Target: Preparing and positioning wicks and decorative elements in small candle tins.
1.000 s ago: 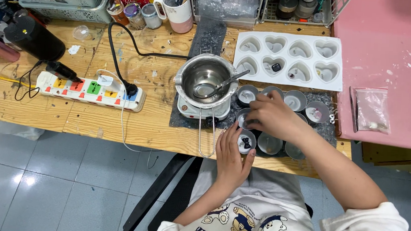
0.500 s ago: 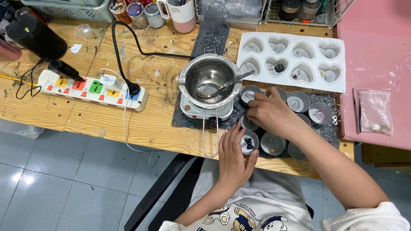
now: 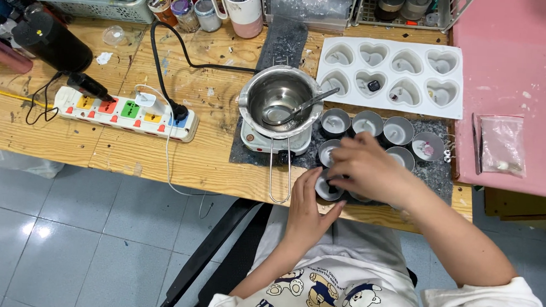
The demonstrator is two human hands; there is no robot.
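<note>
Several small round metal tins stand on a dark mat near the table's front edge. My left hand cups the nearest tin from the front left, fingers against its side. My right hand hovers over that same tin, fingertips pinched at its rim; what they pinch is hidden. A steel melting pot with a spoon inside sits on a small white hotplate just left of the tins.
A white heart-shaped silicone mould lies behind the tins. A multi-socket power strip with cables lies to the left. Mug, jars and baskets line the back edge. A pink board with a small plastic bag lies at right.
My right hand moved from the back tins toward me, over the nearest tin. My left hand stayed beside that tin. The small dark piece seen inside it is now covered.
</note>
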